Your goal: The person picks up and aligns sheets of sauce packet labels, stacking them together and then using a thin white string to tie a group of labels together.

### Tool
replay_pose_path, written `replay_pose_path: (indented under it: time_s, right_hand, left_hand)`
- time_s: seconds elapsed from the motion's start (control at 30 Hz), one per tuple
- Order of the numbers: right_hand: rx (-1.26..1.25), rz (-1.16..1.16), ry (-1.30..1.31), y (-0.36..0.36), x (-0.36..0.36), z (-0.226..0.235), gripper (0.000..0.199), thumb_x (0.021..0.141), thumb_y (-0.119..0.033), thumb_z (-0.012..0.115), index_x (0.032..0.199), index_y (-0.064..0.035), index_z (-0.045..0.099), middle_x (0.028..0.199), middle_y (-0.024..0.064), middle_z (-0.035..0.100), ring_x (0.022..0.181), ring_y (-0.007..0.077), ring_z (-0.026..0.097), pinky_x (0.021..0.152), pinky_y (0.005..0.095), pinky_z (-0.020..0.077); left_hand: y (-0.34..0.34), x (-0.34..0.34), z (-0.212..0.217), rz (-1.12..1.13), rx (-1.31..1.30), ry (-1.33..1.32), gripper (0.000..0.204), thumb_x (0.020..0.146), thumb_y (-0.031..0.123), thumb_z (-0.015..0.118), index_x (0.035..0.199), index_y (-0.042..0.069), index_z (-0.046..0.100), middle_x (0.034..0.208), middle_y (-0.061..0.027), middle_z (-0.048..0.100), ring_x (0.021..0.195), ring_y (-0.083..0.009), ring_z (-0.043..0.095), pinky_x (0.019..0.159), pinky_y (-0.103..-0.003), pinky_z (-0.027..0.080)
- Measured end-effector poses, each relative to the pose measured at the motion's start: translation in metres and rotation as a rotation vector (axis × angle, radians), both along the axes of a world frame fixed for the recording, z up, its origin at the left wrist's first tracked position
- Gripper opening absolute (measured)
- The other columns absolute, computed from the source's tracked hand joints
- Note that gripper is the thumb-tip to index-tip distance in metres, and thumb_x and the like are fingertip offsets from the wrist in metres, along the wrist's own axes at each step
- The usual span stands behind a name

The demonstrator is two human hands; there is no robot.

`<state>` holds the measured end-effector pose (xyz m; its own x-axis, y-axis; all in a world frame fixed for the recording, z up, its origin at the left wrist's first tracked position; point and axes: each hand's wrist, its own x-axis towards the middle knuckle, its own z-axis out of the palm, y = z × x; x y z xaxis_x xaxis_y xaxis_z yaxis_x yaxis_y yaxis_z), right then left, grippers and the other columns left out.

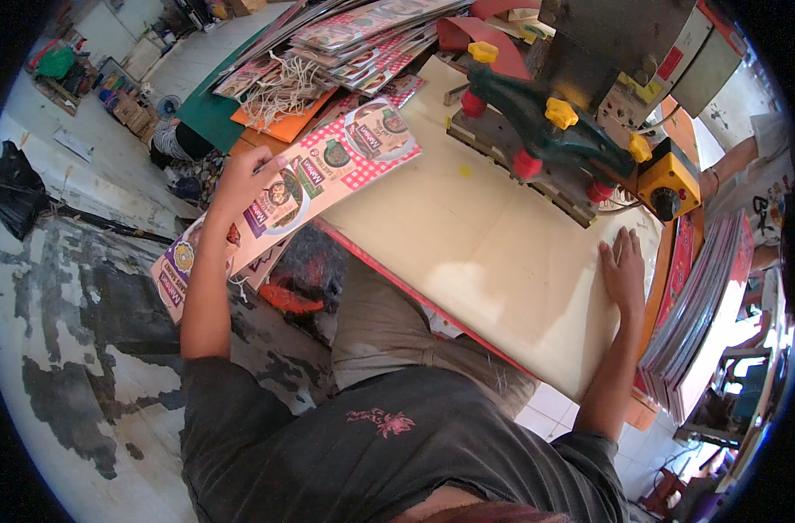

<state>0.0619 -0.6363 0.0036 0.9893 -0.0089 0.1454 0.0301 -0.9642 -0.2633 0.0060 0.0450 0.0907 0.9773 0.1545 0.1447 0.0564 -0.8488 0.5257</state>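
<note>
A long printed cardboard panel (306,187), with food pictures and a pink checked border, slants across the table's left edge. My left hand (241,181) grips it near the middle of its far long edge, fingers lying over the printed face. Part of another printed piece with a white cord shows beneath its lower end. My right hand (622,272) lies open on the cream work surface (467,253), near its right side, holding nothing. Beyond the surface's middle stands a press with a dark green arm (546,118), yellow knobs and red knobs.
Printed panels with white cords (284,87) are heaped at the far left. A yellow control box (668,183) with a black knob sits right of the press. A stack of panels (698,305) stands along the right edge. Another person's arm (730,164) shows at far right.
</note>
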Motion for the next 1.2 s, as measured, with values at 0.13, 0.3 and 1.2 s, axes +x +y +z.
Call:
replay_pose_path:
  time_s: [0.13, 0.3, 1.2]
  right_hand:
    - [-0.02, 0.062, 0.223, 0.017, -0.028, 0.045, 0.061, 0.1, -0.035, 0.066, 0.141, 0.0074, 0.055, 0.149, 0.0316, 0.052, 0.143, 0.0465, 0.046, 0.12, 0.0468, 0.0373]
    - [-0.015, 0.238, 0.302, 0.04, -0.065, 0.086, 0.051, 0.096, -0.035, 0.071, 0.124, 0.0072, 0.066, 0.134, 0.0328, 0.062, 0.126, 0.0478, 0.059, 0.109, 0.05, 0.0459]
    - [1.476, 0.302, -0.005, 0.178, -0.115, 0.104, 0.058, 0.099, -0.021, 0.063, 0.152, 0.0012, 0.05, 0.126, 0.0115, 0.069, 0.091, 0.0105, 0.067, 0.07, 0.0202, 0.0523]
  left_hand:
    - [-0.019, -0.019, 0.014, -0.02, -0.1, -0.004, 0.038, 0.101, 0.032, 0.07, 0.086, -0.002, 0.061, 0.069, -0.0034, 0.059, 0.065, -0.0072, 0.05, 0.06, -0.03, 0.042]
    - [-0.039, -0.037, 0.015, -0.059, -0.209, -0.036, 0.033, 0.102, 0.026, 0.07, 0.086, -0.002, 0.061, 0.068, 0.0009, 0.059, 0.066, -0.0029, 0.047, 0.058, -0.026, 0.04]
    - [-0.178, -0.091, -0.027, -0.258, -0.601, -0.043, 0.03, 0.098, 0.022, 0.077, 0.084, 0.001, 0.061, 0.062, 0.001, 0.056, 0.061, -0.0028, 0.046, 0.055, -0.024, 0.037]
